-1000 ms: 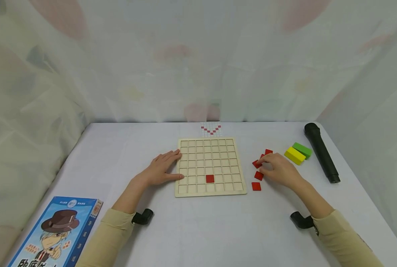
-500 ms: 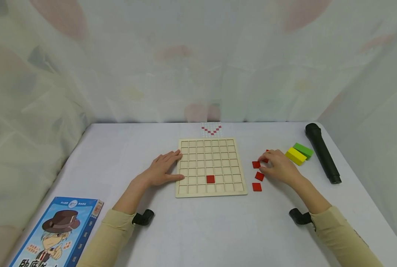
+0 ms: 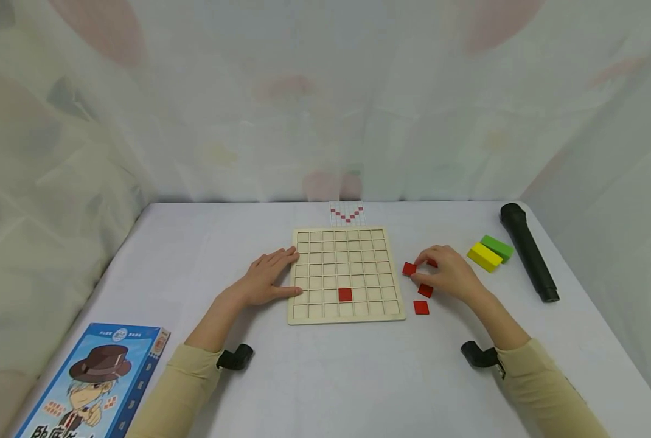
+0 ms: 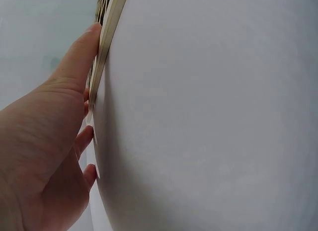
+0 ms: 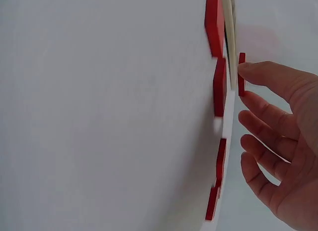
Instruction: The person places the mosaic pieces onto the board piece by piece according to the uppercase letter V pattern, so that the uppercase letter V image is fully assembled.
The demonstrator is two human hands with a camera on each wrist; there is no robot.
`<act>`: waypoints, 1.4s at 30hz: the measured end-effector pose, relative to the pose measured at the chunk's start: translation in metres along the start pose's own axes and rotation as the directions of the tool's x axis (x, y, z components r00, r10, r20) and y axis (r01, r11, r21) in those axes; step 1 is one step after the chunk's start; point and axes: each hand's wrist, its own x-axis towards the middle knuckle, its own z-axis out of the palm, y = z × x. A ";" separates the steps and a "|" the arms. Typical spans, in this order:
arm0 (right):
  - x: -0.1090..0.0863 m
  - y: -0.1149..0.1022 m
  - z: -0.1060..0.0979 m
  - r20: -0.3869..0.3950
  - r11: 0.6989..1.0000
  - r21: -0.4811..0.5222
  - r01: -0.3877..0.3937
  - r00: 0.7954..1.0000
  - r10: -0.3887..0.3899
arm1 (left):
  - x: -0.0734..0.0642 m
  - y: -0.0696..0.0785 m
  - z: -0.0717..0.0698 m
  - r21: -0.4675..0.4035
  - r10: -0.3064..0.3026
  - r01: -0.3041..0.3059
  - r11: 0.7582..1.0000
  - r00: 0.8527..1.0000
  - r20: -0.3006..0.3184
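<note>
A wooden grid board (image 3: 369,267) lies mid-table with one red square tile (image 3: 345,295) in a cell of its lower half. My left hand (image 3: 262,280) rests at the board's left edge, fingers spread and thumb on the rim (image 4: 102,57). Right of the board, my right hand (image 3: 448,274) pinches another red tile (image 5: 241,82) between thumb and index finger, raised off the cloth in the right wrist view. Its other fingers are loosely bent. Below and behind that hand lie several loose red tiles (image 3: 421,307), one of them partly hidden by the fingers.
A small card (image 3: 347,214) with a red V pattern lies behind the board. Yellow (image 3: 484,257) and green (image 3: 497,246) blocks sit to the right, beside a black microphone-shaped object (image 3: 529,252). A blue illustrated box (image 3: 84,389) occupies the front left.
My right hand has taken one red tile from the loose group and moved it left toward the board. My left hand has stayed at the board's edge.
</note>
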 end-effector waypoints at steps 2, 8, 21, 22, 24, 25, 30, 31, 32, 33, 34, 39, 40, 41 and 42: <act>0.002 -0.006 0.003 0.004 1.000 0.022 0.006 1.000 -0.006 | 0.000 0.000 0.000 0.000 -0.002 0.002 1.000 1.000 0.000; 0.010 -0.025 0.016 0.012 0.997 0.073 0.020 1.000 -0.021 | 0.000 0.000 0.001 -0.005 -0.009 0.009 1.000 1.000 0.003; 0.033 -0.071 0.044 0.091 0.988 0.120 0.100 0.990 -0.112 | 0.001 -0.002 0.001 0.003 -0.005 0.005 1.000 1.000 -0.004; 0.034 -0.075 0.046 0.094 0.986 0.123 0.111 0.988 -0.122 | 0.001 -0.002 0.001 0.003 -0.004 0.004 1.000 1.000 -0.007; 0.037 -0.081 0.049 0.099 0.984 0.117 0.132 0.985 -0.144 | 0.001 -0.002 0.002 0.001 -0.004 0.004 1.000 1.000 -0.008; 0.038 -0.083 0.051 0.102 0.983 0.119 0.138 0.983 -0.150 | 0.001 -0.002 0.002 -0.001 -0.005 0.005 1.000 1.000 -0.007; 0.042 -0.096 0.061 0.117 0.983 0.114 0.146 0.980 -0.159 | 0.001 -0.001 0.002 -0.006 -0.006 0.006 1.000 1.000 -0.002; 0.042 -0.097 0.062 0.117 0.983 0.109 0.148 0.980 -0.161 | 0.000 -0.001 0.002 -0.004 -0.005 0.005 1.000 1.000 -0.002; 0.043 -0.099 0.064 0.117 0.983 0.102 0.155 0.979 -0.167 | 0.000 -0.002 0.002 -0.004 -0.005 0.004 1.000 1.000 -0.003; 0.044 -0.101 0.065 0.114 0.981 0.096 0.166 0.978 -0.177 | 0.000 -0.002 0.002 -0.002 -0.003 0.003 1.000 1.000 -0.004; 0.045 -0.103 0.066 0.114 0.980 0.091 0.179 0.975 -0.189 | 0.001 -0.002 0.002 -0.001 -0.003 0.003 1.000 1.000 -0.004; 0.048 -0.111 0.071 0.123 0.972 0.060 0.226 0.965 -0.232 | 0.001 -0.002 0.003 -0.002 -0.008 0.008 1.000 1.000 -0.005; 0.049 -0.112 0.072 0.129 0.973 0.056 0.224 0.965 -0.230 | 0.001 -0.002 0.003 -0.003 -0.009 0.009 1.000 1.000 -0.004; 0.049 -0.113 0.073 0.132 0.974 0.055 0.219 0.965 -0.224 | 0.001 -0.002 0.003 -0.002 -0.009 0.009 1.000 1.000 -0.005; 0.049 -0.114 0.073 0.137 0.976 0.054 0.213 0.966 -0.218 | 0.001 -0.002 0.003 -0.002 -0.008 0.008 1.000 1.000 -0.007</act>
